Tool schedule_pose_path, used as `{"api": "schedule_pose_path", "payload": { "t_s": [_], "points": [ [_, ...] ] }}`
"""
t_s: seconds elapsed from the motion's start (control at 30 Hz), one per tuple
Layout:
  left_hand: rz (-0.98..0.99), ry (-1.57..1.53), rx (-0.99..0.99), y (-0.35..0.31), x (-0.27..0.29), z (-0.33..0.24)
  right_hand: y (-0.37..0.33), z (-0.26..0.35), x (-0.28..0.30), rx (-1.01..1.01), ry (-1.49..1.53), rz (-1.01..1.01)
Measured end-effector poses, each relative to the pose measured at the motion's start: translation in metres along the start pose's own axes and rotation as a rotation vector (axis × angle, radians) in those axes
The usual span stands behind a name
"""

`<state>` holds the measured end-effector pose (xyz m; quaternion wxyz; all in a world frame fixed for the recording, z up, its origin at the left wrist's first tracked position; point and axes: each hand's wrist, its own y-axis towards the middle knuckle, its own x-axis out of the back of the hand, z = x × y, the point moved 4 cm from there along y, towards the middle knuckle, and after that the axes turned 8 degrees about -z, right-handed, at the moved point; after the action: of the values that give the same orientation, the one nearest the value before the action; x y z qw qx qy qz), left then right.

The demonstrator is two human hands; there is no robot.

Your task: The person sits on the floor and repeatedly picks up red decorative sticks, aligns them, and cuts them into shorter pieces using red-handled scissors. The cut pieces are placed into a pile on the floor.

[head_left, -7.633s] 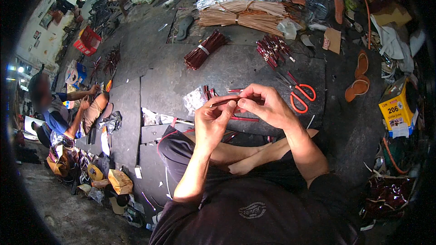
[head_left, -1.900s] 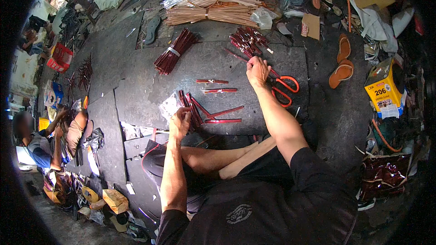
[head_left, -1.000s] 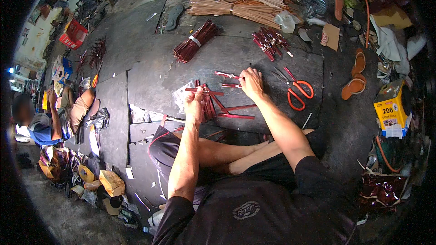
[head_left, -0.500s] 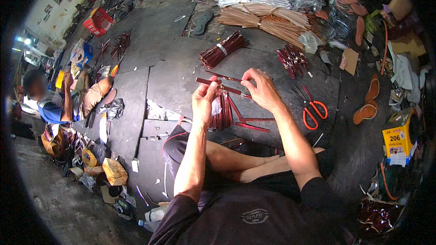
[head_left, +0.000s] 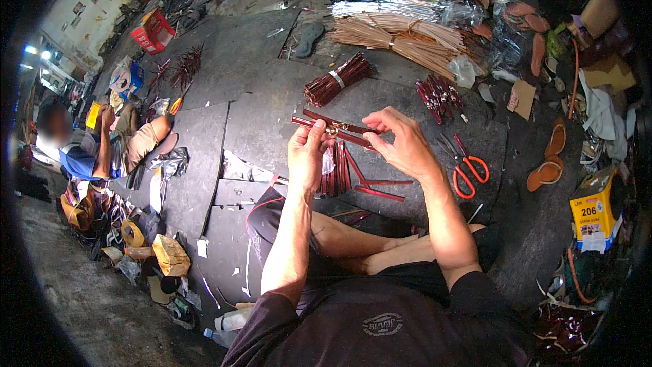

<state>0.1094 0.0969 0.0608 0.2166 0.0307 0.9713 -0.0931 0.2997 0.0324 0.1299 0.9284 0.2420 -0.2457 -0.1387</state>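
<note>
My left hand (head_left: 307, 156) pinches dark red straps (head_left: 353, 139) between thumb and fingers. Two strips lie nearly side by side, with gold-coloured metal fittings (head_left: 333, 131) at their middle. My right hand (head_left: 407, 143) has thumb and forefinger closed around the right end of the upper strip. Below the hands, a pile of similar red strips (head_left: 334, 178) rests by my crossed legs, with a few loose strips (head_left: 380, 196) to its right. A tied bundle of red strips (head_left: 338, 79) lies just beyond my hands.
Orange-handled scissors (head_left: 468, 175) lie right of my right forearm. Farther off are red straps with metal fittings (head_left: 440, 97), tan strip bundles (head_left: 401, 37) and silver strips (head_left: 394, 1). Orange sandals (head_left: 545, 173) sit at right. Another person (head_left: 88, 153) sits at left.
The upper strap has come down close to the lower one, bringing the metal fittings together. My right hand has shifted slightly right, its fingers more spread.
</note>
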Motion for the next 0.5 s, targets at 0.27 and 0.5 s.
{"api": "schedule_pose_path", "payload": {
  "t_s": [0.27, 0.5],
  "points": [
    [0.107, -0.065, 0.005, -0.002, -0.002, 0.000, 0.001, 0.000, 0.005, -0.038, 0.008, 0.043],
    [0.260, -0.215, 0.008, -0.015, -0.003, 0.001, -0.005, 0.003, 0.011, -0.073, 0.078, 0.001]
  ]
}}
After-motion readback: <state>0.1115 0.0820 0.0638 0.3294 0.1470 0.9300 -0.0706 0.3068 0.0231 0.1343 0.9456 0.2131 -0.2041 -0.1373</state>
